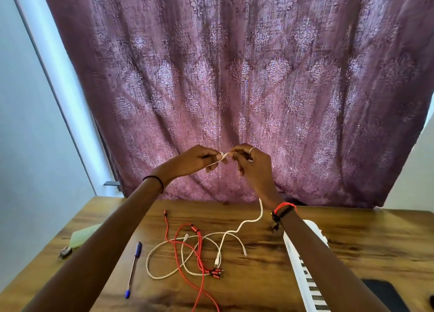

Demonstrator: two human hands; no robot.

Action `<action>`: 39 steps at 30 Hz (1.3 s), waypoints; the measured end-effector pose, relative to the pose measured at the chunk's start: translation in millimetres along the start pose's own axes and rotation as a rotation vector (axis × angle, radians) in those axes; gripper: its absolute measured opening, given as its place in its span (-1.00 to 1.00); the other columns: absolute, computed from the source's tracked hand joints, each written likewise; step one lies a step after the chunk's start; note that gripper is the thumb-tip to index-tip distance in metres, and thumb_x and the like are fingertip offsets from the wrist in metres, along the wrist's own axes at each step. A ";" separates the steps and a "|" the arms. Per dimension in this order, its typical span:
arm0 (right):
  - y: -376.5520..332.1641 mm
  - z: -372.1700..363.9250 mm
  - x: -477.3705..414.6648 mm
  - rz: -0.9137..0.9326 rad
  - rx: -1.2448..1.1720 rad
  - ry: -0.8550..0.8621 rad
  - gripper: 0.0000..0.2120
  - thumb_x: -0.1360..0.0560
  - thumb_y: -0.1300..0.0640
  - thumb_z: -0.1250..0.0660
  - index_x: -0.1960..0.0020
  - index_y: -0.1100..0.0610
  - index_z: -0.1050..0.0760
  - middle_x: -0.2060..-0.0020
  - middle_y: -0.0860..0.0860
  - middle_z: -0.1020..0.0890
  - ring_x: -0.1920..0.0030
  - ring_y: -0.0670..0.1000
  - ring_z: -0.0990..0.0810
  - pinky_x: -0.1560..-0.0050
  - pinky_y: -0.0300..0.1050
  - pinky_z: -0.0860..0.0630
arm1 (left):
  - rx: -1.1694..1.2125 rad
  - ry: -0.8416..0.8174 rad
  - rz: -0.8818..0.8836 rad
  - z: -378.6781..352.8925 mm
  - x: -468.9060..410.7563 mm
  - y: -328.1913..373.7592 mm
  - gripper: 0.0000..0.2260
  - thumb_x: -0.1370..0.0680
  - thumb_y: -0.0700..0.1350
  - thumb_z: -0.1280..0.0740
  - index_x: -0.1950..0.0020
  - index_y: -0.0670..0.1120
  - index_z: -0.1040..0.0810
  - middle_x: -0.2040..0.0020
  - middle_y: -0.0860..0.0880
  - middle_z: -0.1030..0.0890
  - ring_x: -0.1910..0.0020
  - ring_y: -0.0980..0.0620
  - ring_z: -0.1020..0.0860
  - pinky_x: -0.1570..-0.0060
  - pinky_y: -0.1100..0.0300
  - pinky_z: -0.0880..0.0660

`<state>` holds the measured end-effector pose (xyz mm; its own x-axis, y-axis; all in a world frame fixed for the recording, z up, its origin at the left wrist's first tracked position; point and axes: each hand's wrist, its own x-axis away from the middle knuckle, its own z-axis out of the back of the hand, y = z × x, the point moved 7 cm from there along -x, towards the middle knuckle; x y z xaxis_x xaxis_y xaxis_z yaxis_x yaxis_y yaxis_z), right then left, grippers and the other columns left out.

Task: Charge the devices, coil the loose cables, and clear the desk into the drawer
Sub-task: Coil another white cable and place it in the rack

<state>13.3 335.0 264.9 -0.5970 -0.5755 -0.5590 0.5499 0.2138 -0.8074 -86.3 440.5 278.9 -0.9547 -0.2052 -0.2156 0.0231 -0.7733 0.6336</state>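
Slack from one thin white braided cable (pixel 261 208), pinched between left hand (pixel 190 157) and right hand (pixel 253 168) at twelve o'clock, snaked onto the grained wooden desk (pixel 364 241) beside one glossy red cable (pixel 200 248), with one slim blue pen (pixel 133 267) at eight o'clock.

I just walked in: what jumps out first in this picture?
A big purple patterned curtain fills the background. In front of it, the left hand and right hand pinch one end of a white cable, raised above the wooden desk. Below them, a red cable sprawls in a tangle on the desk.
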 end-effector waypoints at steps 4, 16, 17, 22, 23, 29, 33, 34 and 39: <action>3.4 1.2 -5.4 -0.058 -0.102 -0.037 -0.88 -0.47 0.20 -0.38 0.02 0.20 -0.63 0.62 -0.08 -0.45 0.62 -0.04 -0.32 0.59 -0.24 -0.28 | 0.211 0.055 -0.034 -0.9 8.6 4.4 -0.75 -0.62 -0.15 -0.17 -0.18 -0.18 -0.58 0.33 -0.03 -0.46 0.36 0.17 -0.41 0.16 0.44 -0.38; -4.8 1.5 -18.9 -0.056 -0.219 -0.026 -0.82 -0.50 0.19 -0.34 -0.08 0.07 -0.62 0.55 -0.14 -0.51 0.60 -0.16 -0.27 0.56 -0.35 -0.23 | 1.395 0.221 0.011 -32.3 -6.2 -12.6 -0.68 -0.55 -0.14 -0.18 -0.13 -0.33 -0.56 0.43 0.07 -0.31 0.49 0.20 -0.28 0.40 0.38 -0.36; -1.9 1.0 -18.9 -0.052 -0.213 -0.014 -0.81 -0.51 0.18 -0.33 -0.10 0.05 -0.61 0.52 -0.13 -0.51 0.58 -0.15 -0.26 0.55 -0.34 -0.23 | 1.489 0.239 0.001 -34.5 -8.1 -14.5 -0.69 -0.56 -0.16 -0.17 -0.13 -0.33 -0.57 0.42 0.06 -0.33 0.49 0.20 -0.30 0.38 0.38 -0.39; 13.0 -0.3 -12.6 -0.012 0.004 0.034 -0.76 -0.55 0.20 -0.27 -0.20 0.12 -0.55 0.46 -0.03 -0.48 0.55 -0.19 -0.32 0.46 -0.39 -0.26 | 1.762 0.291 -0.079 -29.9 -16.1 -21.4 -0.66 -0.46 -0.28 -0.30 -0.22 -0.36 -0.49 0.32 0.04 -0.44 0.42 0.19 -0.41 0.23 0.37 -0.49; 15.9 -1.1 -9.4 -0.006 0.062 0.028 -0.75 -0.56 0.22 -0.25 -0.22 0.12 -0.54 0.47 -0.04 -0.48 0.54 -0.19 -0.33 0.45 -0.36 -0.26 | 1.774 0.300 -0.091 -27.2 -17.1 -21.7 -0.63 -0.42 -0.27 -0.32 -0.20 -0.36 -0.51 0.31 0.04 -0.46 0.41 0.19 -0.42 0.23 0.37 -0.49; 30.2 -23.4 7.5 -0.003 0.491 -0.154 -0.68 -0.60 0.10 -0.17 -0.32 0.06 -0.46 0.27 0.16 -0.65 0.46 -0.11 -0.46 0.40 -0.24 -0.32 | 1.719 0.445 -0.078 -11.5 -21.3 -28.2 -0.73 -0.57 -0.25 -0.16 -0.17 -0.34 -0.53 0.23 -0.03 -0.57 0.32 0.17 -0.53 0.14 0.39 -0.52; 15.6 -37.2 20.6 0.042 0.647 -0.296 -0.68 -0.61 0.05 -0.11 -0.33 0.05 -0.43 0.11 0.20 -0.65 0.15 0.18 -0.62 0.17 0.00 -0.54 | 1.484 0.561 -0.029 -13.8 -19.6 -26.0 -0.75 -0.61 -0.23 -0.15 -0.25 -0.28 -0.45 0.19 -0.02 -0.56 0.29 0.15 -0.52 0.17 0.38 -0.54; 12.4 -37.1 20.6 0.049 0.684 -0.309 -0.69 -0.61 0.05 -0.12 -0.30 0.06 -0.45 0.10 0.20 -0.65 0.12 0.19 -0.63 0.12 0.03 -0.55 | 1.430 0.577 -0.019 -15.7 -19.6 -25.2 -0.76 -0.61 -0.22 -0.16 -0.22 -0.26 -0.48 0.19 -0.01 -0.57 0.29 0.14 -0.51 0.17 0.36 -0.53; -2.0 -33.9 17.0 0.027 0.772 -0.384 -0.74 -0.54 0.04 -0.21 -0.14 0.13 -0.53 -0.01 0.17 -0.63 -0.05 0.19 -0.58 0.00 0.00 -0.52 | 0.756 0.666 0.037 -19.8 -16.1 -12.1 -0.80 -0.59 -0.16 -0.23 0.09 -0.07 -0.64 0.27 0.02 -0.61 0.30 0.18 -0.54 0.10 0.31 -0.48</action>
<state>-17.8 351.6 250.6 -0.4159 -0.8346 -0.3613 0.8872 -0.2850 -0.3627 -65.3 441.3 260.0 -0.5915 -0.6936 -0.4112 -0.3655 -0.2239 0.9035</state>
